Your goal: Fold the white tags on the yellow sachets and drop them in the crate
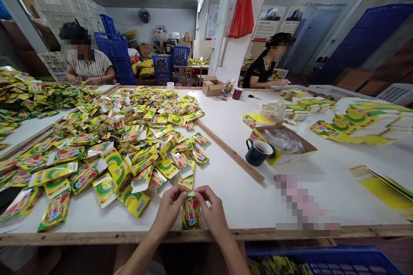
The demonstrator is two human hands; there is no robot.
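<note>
Both of my hands hold one small yellow-green packet (191, 212) upright at the near edge of the white table (245, 197). My left hand (169, 209) pinches its upper left corner, fingers closed. Closed fingers of my right hand (212, 211) grip the upper right corner. Just beyond my hands a large heap of similar yellow packets (129, 137) spreads over the left half of the table.
A wooden strip (230, 151) runs diagonally across the table. To its right are a dark blue mug (258, 152), an open cardboard box (284, 144), and flat yellow cards (383, 187). Two other people sit at the far side. A blue crate (322, 260) is below the table edge.
</note>
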